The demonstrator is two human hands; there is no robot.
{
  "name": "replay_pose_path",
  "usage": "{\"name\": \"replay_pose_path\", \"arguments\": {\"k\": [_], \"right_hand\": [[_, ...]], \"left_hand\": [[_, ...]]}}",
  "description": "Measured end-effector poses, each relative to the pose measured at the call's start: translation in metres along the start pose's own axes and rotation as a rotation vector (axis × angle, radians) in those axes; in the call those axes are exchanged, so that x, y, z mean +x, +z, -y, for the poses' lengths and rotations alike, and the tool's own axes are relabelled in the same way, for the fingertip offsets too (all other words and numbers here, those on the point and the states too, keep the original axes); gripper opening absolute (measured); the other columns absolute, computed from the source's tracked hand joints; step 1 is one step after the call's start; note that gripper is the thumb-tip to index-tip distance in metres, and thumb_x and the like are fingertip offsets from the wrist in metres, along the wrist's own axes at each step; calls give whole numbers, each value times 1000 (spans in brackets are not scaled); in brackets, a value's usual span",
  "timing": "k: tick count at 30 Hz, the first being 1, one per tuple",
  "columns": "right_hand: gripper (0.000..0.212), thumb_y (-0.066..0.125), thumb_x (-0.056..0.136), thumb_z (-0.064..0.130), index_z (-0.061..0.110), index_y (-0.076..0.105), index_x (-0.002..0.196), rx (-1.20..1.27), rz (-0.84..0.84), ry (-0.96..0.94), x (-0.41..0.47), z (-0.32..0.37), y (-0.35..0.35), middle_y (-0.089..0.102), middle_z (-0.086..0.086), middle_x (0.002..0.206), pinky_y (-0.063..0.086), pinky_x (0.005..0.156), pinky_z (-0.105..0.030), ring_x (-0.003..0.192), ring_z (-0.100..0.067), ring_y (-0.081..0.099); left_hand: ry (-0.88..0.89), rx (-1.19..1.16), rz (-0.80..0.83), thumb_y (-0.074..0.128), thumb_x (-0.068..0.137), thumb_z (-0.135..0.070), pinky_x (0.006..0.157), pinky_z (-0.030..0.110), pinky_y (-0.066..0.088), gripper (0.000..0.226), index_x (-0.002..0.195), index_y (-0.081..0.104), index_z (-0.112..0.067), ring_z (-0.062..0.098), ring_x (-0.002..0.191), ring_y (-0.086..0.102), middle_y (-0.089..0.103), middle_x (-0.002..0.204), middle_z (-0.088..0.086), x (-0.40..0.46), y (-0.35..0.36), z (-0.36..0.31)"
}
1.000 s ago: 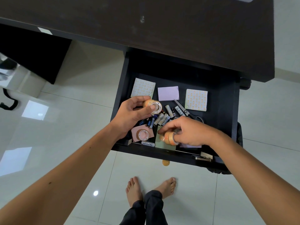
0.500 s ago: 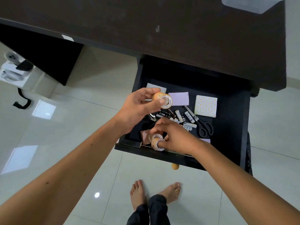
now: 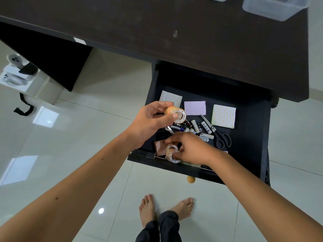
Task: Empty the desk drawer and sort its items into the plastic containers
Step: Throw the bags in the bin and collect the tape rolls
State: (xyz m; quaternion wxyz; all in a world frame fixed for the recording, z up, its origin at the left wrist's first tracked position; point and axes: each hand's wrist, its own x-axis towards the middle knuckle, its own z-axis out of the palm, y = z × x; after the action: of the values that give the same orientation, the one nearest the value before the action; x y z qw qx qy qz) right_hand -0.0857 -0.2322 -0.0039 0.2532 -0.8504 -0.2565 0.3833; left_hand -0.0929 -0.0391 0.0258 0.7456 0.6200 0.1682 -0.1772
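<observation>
The left hand (image 3: 150,123) holds a tape roll (image 3: 175,114) above the open drawer (image 3: 248,151), fingers curled round its rim; the right hand (image 3: 190,148) pinches more rolls (image 3: 172,152) at the drawer's front edge. Tape looks light, stiff and smooth-sided, so gripping across the rim or hooking a finger through the core should hold best. The containers (image 3: 272,7) sit on the surface above.

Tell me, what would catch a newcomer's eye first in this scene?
Two bare arms reach into an open black drawer under a dark desk. The left hand holds up a tape roll; the right hand grips more tape rolls at the drawer's front. Behind lie batteries, scissors and notepads.
</observation>
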Motion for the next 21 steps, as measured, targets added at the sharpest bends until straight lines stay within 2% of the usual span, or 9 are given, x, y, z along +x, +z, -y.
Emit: {"name": "replay_pose_path", "arguments": {"k": [2,4,9,16,18,21], "right_hand": [[46,76,92,17,23,67,137,8,16,9,-1,-1,1,65,9,132,36,77,-5,82,6,54],[41,75,93,16,24,70,133,3,24,17,-2,-1,2,63,11,126,35,74,-3,81,9,53],[35,76,90,14,24,75,123,42,28,52,-5,1,-3,68,11,120,42,85,-6,106,-7,65],[33,76,88,16,35,76,115,98,72,113,-14,6,-15,75,12,115,55,93,-23,104,-8,70],[35,76,88,15,38,76,113,115,77,118,-16,7,-16,75,14,113,56,88,-22,100,-6,71],[34,75,88,15,39,77,111,109,85,130,-17,7,-15,73,20,101,45,66,-9,76,8,65]], "left_hand": [[0,2,2,79,91,-11,100,45,61,45,133,65,-8,31,117,73,71,127,17,0,0,0],[0,4,4,79,91,-10,100,45,61,44,133,65,-8,31,117,73,71,127,17,0,-1,0],[-2,13,14,80,91,-11,100,45,61,44,133,65,-9,30,117,73,72,126,15,0,-1,1],[1,21,18,80,91,-11,100,45,61,43,132,66,-9,30,116,73,73,124,15,0,-3,2],[-2,31,22,80,91,-12,100,46,60,43,132,66,-10,29,115,74,73,124,15,0,-3,2],[-5,43,18,81,90,-13,101,49,60,44,131,66,-11,29,115,74,73,124,14,1,-3,2]]}}
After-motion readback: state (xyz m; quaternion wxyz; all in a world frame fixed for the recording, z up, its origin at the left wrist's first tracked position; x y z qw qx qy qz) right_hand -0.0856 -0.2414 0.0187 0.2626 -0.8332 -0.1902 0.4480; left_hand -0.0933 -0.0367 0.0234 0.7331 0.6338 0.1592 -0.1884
